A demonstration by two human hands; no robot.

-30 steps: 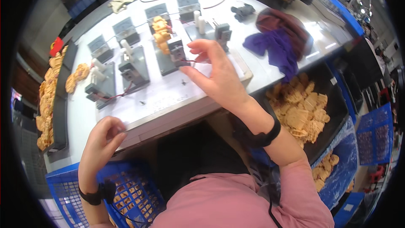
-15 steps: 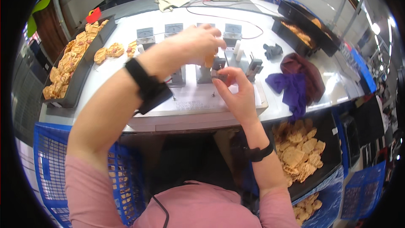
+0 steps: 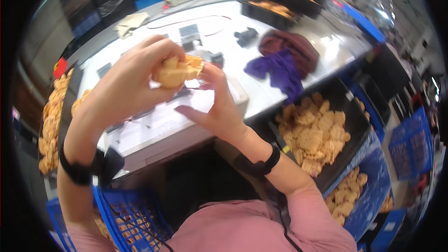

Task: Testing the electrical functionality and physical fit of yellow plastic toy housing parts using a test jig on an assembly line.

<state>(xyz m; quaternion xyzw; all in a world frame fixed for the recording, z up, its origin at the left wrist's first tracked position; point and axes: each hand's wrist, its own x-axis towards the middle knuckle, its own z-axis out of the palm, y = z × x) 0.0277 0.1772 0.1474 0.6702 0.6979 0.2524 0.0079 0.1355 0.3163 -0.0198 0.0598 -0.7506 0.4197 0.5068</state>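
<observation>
My left hand (image 3: 135, 72) is closed round a tan-orange moulded piece (image 3: 179, 72), raised above the worktable and blurred by motion. My right hand (image 3: 221, 109) has its thumb spread away from its fingers; the fingertips are at the right end of the piece, and whether they touch it is unclear. Below and behind my hands is a test fixture with a pale printed top (image 3: 175, 121), partly covered by them. A small panel meter (image 3: 189, 32) stands up at its back.
A long dark tray (image 3: 74, 91) of similar pieces lies at the left. Purple cloth (image 3: 280, 72) and brown cloth (image 3: 291, 49) lie right of the fixture. Another black tray (image 3: 343, 151) of pieces sits below the table's right edge. A blue crate (image 3: 133, 221) stands lower left.
My hands have come up off the fixture, the left now with the tan-orange piece plainly in its grip. The view has turned to the right.
</observation>
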